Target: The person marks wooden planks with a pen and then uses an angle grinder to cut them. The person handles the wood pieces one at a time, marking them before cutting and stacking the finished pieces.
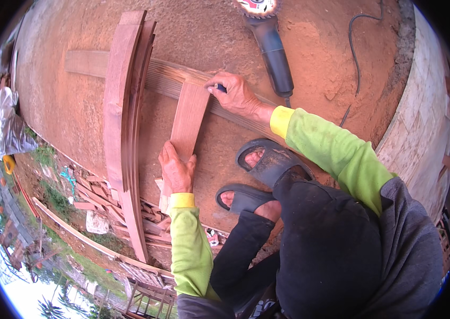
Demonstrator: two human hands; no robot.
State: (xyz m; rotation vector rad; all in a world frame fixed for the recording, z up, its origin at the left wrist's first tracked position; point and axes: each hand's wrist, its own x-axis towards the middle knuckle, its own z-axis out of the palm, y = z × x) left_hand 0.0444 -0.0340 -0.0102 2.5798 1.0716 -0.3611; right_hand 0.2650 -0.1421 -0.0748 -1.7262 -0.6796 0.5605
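A short reddish board [189, 117] lies crosswise, its far end over a long weathered plank [84, 63]. My left hand [177, 170] grips the board's near end. My right hand [233, 93] is closed on a short dark pencil-like tool [219, 87] at the board's far right corner; the tool's tip is too small to make out. To the left, a stack of long reddish boards [116, 117] crosses the plank.
An angle grinder [273, 53] with a toothed disc lies beyond my right hand, its black cord [357, 53] to the right. My sandalled feet [257, 159] are close to the plank. Scrap wood [97, 194] and a plastic sheet [7, 122] are on the left; a pale strip [411, 127] borders the right.
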